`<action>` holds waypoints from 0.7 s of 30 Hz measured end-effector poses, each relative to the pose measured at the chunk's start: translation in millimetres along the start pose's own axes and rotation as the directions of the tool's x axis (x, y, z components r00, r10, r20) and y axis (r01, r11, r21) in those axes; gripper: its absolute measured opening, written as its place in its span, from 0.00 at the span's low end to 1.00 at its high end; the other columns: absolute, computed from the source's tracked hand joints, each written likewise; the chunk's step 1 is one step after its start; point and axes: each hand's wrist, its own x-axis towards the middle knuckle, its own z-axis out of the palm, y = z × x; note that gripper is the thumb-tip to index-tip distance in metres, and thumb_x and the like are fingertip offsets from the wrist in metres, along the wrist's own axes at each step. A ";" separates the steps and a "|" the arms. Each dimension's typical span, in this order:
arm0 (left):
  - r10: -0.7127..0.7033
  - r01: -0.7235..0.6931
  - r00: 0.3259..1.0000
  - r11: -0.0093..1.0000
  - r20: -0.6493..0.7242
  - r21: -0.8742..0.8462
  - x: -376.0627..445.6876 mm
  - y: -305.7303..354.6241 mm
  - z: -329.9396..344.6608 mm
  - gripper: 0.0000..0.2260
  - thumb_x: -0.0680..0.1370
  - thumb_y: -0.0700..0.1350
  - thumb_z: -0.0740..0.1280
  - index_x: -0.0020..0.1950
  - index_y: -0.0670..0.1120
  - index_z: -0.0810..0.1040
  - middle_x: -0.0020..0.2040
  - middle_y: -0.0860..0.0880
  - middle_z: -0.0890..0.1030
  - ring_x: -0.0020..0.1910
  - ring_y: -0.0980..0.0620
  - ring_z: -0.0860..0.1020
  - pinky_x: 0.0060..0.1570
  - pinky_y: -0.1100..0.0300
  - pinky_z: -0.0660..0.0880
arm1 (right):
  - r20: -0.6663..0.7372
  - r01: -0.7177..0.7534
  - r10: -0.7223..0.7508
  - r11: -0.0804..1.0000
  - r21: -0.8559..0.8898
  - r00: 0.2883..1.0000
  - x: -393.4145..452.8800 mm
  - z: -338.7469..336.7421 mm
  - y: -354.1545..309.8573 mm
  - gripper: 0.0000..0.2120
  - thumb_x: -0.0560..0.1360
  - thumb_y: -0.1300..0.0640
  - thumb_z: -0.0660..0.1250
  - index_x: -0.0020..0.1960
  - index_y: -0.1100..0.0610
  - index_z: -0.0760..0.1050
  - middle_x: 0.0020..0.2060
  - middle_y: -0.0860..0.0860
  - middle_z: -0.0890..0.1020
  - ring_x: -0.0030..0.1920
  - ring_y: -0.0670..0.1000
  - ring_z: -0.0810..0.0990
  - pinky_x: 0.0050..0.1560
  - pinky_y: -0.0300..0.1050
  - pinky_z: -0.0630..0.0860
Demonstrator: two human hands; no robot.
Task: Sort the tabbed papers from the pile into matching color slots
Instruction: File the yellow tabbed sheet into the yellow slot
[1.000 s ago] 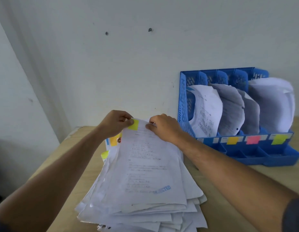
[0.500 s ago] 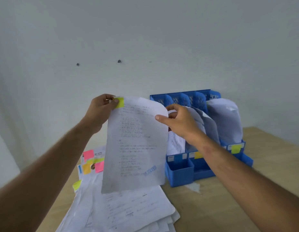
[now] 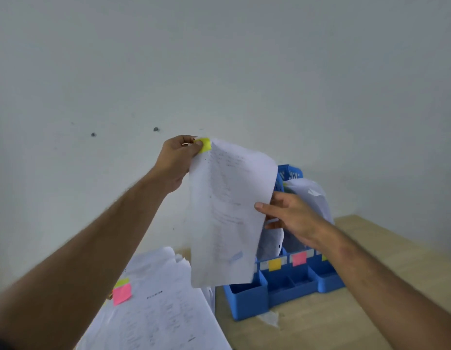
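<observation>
Head view: yellow-tabbed sheet airborne btwn pile and blue slot organizer. Left hand pinches tab corner; right hand pinches right edge, thumb in front. Judged light, floppy, tears easily; two-edge grip keeps it flat. Sheet blurred, text unreadable. Hides leftmost slots; yellow-green label mostly behind right forearm.

Room: plain wall behind a wooden table.
Wall: off-white, matte, evenly lit, filling most of the view; two small dark holes, side by side at mid-height, plus a few faint specks. Table: light wood grain, pale tan, set against the wall, its far edge visible at right; a small whitish scuffed patch marks its surface.
</observation>
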 end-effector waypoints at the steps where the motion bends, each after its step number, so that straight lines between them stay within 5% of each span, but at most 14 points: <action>1: -0.004 0.004 1.000 1.000 -0.001 -0.007 2.8 2.0 6.2 0.02 0.81 0.40 0.70 0.48 0.44 0.81 0.44 0.43 0.83 0.40 0.47 0.82 0.48 0.50 0.78 | 0.000 0.001 -0.001 0.999 0.038 1.000 -0.8 -3.1 -0.1 0.13 0.78 0.57 0.72 0.61 0.58 0.81 0.54 0.52 0.87 0.54 0.52 0.86 0.55 0.50 0.81; 5: -0.018 0.017 1.000 1.000 -0.006 -0.021 13.6 1.8 22.5 0.02 0.80 0.40 0.70 0.52 0.42 0.80 0.49 0.40 0.82 0.46 0.44 0.80 0.53 0.46 0.78 | -0.066 0.006 0.006 0.985 0.172 0.998 -3.9 -15.0 0.0 0.13 0.78 0.60 0.71 0.63 0.59 0.80 0.56 0.53 0.86 0.56 0.54 0.85 0.58 0.51 0.81; 9: 0.018 -0.018 1.000 1.000 0.005 0.026 19.4 -4.1 42.9 0.01 0.81 0.41 0.70 0.50 0.44 0.80 0.44 0.45 0.83 0.42 0.47 0.81 0.47 0.52 0.80 | -0.026 -0.002 0.008 0.977 0.215 1.000 -6.1 -34.8 5.4 0.19 0.75 0.64 0.74 0.65 0.59 0.79 0.58 0.56 0.85 0.58 0.59 0.84 0.60 0.57 0.79; 11: 0.047 -0.049 0.999 0.993 0.028 0.105 18.7 -10.8 53.3 0.02 0.81 0.41 0.70 0.48 0.46 0.80 0.41 0.47 0.83 0.39 0.49 0.81 0.40 0.55 0.80 | -0.099 0.020 -0.006 0.989 0.148 0.995 -9.2 -46.3 10.5 0.20 0.72 0.67 0.76 0.63 0.59 0.80 0.56 0.56 0.86 0.58 0.59 0.84 0.59 0.57 0.80; 15: 0.073 -0.121 0.985 0.937 0.154 0.328 18.7 -30.3 76.3 0.04 0.78 0.40 0.73 0.51 0.48 0.82 0.46 0.44 0.85 0.42 0.45 0.83 0.45 0.51 0.81 | -0.428 -0.032 -0.038 0.987 -0.155 0.903 -21.6 -73.0 19.5 0.13 0.72 0.68 0.76 0.51 0.53 0.82 0.45 0.50 0.87 0.44 0.47 0.86 0.42 0.40 0.81; 18: 0.011 -0.139 0.954 0.901 0.301 0.410 15.9 -37.5 96.7 0.09 0.78 0.42 0.74 0.57 0.47 0.82 0.47 0.49 0.87 0.41 0.52 0.84 0.36 0.62 0.77 | -0.572 -0.146 -0.059 0.941 -0.305 0.818 -23.6 -98.0 31.3 0.07 0.72 0.67 0.72 0.46 0.56 0.82 0.42 0.51 0.86 0.43 0.51 0.85 0.40 0.45 0.79; 21: -0.080 -0.164 0.876 0.878 0.476 0.449 14.6 -44.9 118.5 0.09 0.78 0.42 0.73 0.59 0.48 0.83 0.48 0.53 0.87 0.47 0.56 0.85 0.53 0.57 0.81 | -0.595 -0.251 -0.030 0.889 -0.384 0.803 -20.5 -116.3 39.2 0.04 0.73 0.66 0.71 0.46 0.59 0.81 0.41 0.52 0.84 0.40 0.52 0.83 0.37 0.45 0.78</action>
